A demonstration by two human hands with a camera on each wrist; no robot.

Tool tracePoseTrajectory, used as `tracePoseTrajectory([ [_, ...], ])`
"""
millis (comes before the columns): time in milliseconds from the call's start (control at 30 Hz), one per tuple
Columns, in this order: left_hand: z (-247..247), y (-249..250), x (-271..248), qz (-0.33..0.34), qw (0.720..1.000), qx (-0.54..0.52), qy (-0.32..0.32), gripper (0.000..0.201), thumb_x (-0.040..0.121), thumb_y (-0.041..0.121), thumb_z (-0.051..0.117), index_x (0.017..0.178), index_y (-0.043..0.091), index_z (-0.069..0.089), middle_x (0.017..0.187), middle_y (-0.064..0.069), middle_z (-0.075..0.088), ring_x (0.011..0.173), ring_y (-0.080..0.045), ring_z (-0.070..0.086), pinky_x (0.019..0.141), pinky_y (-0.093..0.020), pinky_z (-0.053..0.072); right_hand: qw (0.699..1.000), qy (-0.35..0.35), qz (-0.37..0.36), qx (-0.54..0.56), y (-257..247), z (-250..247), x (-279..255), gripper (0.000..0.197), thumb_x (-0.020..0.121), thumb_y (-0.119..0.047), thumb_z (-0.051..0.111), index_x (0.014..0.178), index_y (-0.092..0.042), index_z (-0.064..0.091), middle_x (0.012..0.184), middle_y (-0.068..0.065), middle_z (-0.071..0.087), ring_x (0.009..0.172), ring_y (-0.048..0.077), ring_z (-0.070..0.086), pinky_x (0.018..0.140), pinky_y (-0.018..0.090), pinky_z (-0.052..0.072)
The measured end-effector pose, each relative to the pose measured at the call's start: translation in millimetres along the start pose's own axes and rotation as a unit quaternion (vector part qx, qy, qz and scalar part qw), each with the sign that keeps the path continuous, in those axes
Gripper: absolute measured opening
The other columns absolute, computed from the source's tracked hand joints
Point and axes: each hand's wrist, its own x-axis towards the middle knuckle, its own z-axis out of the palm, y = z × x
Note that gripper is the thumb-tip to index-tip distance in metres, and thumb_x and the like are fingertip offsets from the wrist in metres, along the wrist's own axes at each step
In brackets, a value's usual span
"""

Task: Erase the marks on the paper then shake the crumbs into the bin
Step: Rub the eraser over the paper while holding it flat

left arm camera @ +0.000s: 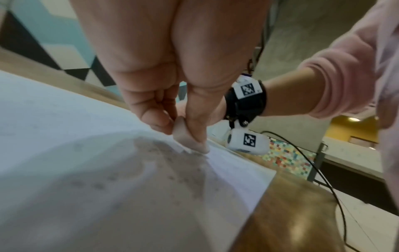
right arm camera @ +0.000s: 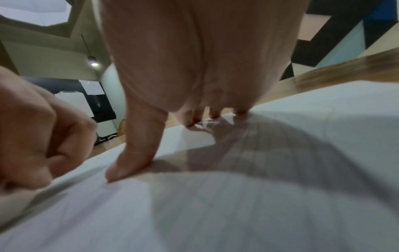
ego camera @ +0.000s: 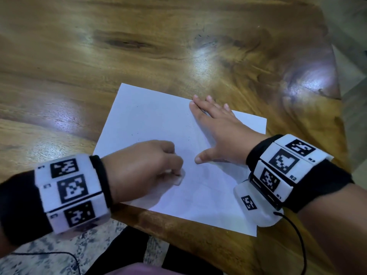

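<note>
A white sheet of paper (ego camera: 155, 124) lies on the wooden table (ego camera: 139, 46) near its front edge. My left hand (ego camera: 147, 167) pinches a small pale eraser (ego camera: 178, 178) between thumb and fingers, its tip down on the paper's lower middle. In the left wrist view the eraser (left arm camera: 183, 134) touches the paper (left arm camera: 64, 136) beside faint grey marks (left arm camera: 183, 179). My right hand (ego camera: 216, 130) lies flat with fingers spread on the sheet's right half, holding it down. In the right wrist view its thumb (right arm camera: 134, 156) and fingertips (right arm camera: 213, 114) press on the paper (right arm camera: 280, 187).
The table's front edge (ego camera: 198, 231) runs just below the paper, with speckled floor (ego camera: 49, 253) and my dark-clothed legs (ego camera: 135, 251) under it. A black cable (ego camera: 297, 235) hangs from the right wrist camera. Bare wood stretches behind and left of the sheet. No bin is in view.
</note>
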Motion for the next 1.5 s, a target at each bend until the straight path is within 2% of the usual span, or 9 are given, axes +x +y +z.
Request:
tracePoseTrajectory([
  [200, 10.2, 10.9, -10.4, 0.023, 0.993, 0.057, -0.097, 0.028, 0.072, 0.028, 0.066, 0.066, 0.028, 0.040, 0.069, 0.013, 0.034, 0.060, -0.007, 0.047, 0.049, -0.018, 0.034, 1.000, 0.002, 0.000, -0.008, 0.6, 1.0, 0.5, 0.118, 0.070, -0.049, 0.072, 0.148, -0.020, -0.013, 0.155, -0.008, -0.023, 0.142, 0.013, -0.022, 0.112, 0.031, -0.015],
  [567, 11.0, 6.7, -9.1, -0.034, 0.995, -0.023, -0.096, 0.014, 0.070, 0.027, 0.054, 0.083, 0.032, 0.054, 0.071, 0.018, 0.036, 0.063, 0.010, 0.042, 0.053, -0.004, 0.033, 0.997, 0.000, 0.075, 0.003, 34.0, -0.1, -35.3, 0.114, 0.074, -0.055, 0.065, 0.145, -0.024, -0.019, 0.140, -0.019, -0.037, 0.134, 0.000, -0.029, 0.109, 0.022, -0.016],
  [667, -6.7, -0.5, 11.6, -0.065, 0.993, -0.083, -0.054, 0.022, 0.068, 0.040, 0.053, 0.086, 0.031, 0.060, 0.070, 0.021, 0.046, 0.065, 0.011, 0.049, 0.059, -0.002, 0.032, 0.998, 0.001, 0.067, 0.011, 34.9, 3.2, -38.0, 0.110, 0.076, -0.056, 0.063, 0.144, -0.029, -0.020, 0.136, -0.021, -0.039, 0.128, -0.001, -0.033, 0.106, 0.024, -0.017],
  [800, -43.6, -11.2, 52.4, -0.134, 0.984, -0.034, 0.116, 0.007, 0.071, 0.026, 0.066, 0.077, 0.022, 0.068, 0.058, 0.010, 0.054, 0.055, -0.008, 0.047, 0.053, -0.013, 0.032, 0.997, 0.005, 0.077, 0.002, 27.4, 2.6, -36.5, 0.105, 0.076, -0.056, 0.061, 0.145, -0.034, -0.016, 0.142, -0.025, -0.033, 0.136, 0.008, -0.031, 0.112, 0.032, -0.013],
  [900, -56.4, -15.6, 81.2, -0.215, 0.961, -0.046, 0.170, 0.010, 0.072, 0.022, 0.069, 0.081, 0.019, 0.068, 0.054, 0.010, 0.052, 0.052, -0.004, 0.046, 0.047, -0.012, 0.030, 0.995, 0.015, 0.102, -0.001, 18.0, 3.0, -34.5, 0.103, 0.076, -0.057, 0.060, 0.147, -0.031, -0.010, 0.152, -0.020, -0.024, 0.142, 0.016, -0.025, 0.116, 0.042, -0.009],
  [1033, -49.3, -12.6, 96.6, -0.236, 0.952, -0.044, 0.190, 0.013, 0.073, 0.023, 0.070, 0.081, 0.013, 0.067, 0.056, 0.011, 0.048, 0.063, -0.017, 0.049, 0.054, -0.024, 0.032, 0.993, 0.022, 0.118, -0.016, 12.2, 6.3, -32.7, 0.105, 0.074, -0.065, 0.056, 0.147, -0.027, -0.010, 0.153, -0.016, -0.024, 0.142, 0.021, -0.024, 0.117, 0.050, -0.006],
  [1167, -34.4, -4.3, 83.8, -0.199, 0.963, -0.073, 0.168, 0.010, 0.072, 0.024, 0.072, 0.069, 0.016, 0.067, 0.052, 0.011, 0.053, 0.051, -0.006, 0.047, 0.047, -0.010, 0.033, 0.992, 0.017, 0.121, -0.026, 12.6, 7.5, -33.8, 0.105, 0.076, -0.066, 0.053, 0.147, -0.026, -0.013, 0.153, -0.014, -0.025, 0.142, 0.023, -0.025, 0.117, 0.052, -0.004],
  [1400, -45.6, -6.3, 95.6, -0.234, 0.950, -0.058, 0.197, 0.012, 0.075, 0.024, 0.070, 0.077, 0.013, 0.067, 0.061, 0.002, 0.056, 0.063, -0.017, 0.051, 0.056, -0.021, 0.033, 0.992, 0.016, 0.119, -0.043, 12.4, 7.8, -33.6, 0.104, 0.077, -0.066, 0.051, 0.147, -0.025, -0.014, 0.153, -0.012, -0.025, 0.142, 0.025, -0.025, 0.116, 0.052, -0.004],
  [1500, -33.1, 5.7, 87.2, -0.191, 0.973, -0.053, 0.115, 0.018, 0.076, 0.026, 0.069, 0.062, 0.024, 0.057, 0.055, 0.010, 0.053, 0.050, -0.002, 0.047, 0.046, -0.008, 0.032, 0.992, 0.015, 0.118, -0.037, 13.3, 8.4, -32.6, 0.104, 0.077, -0.066, 0.052, 0.147, -0.025, -0.013, 0.153, -0.012, -0.025, 0.142, 0.025, -0.025, 0.116, 0.053, -0.005],
])
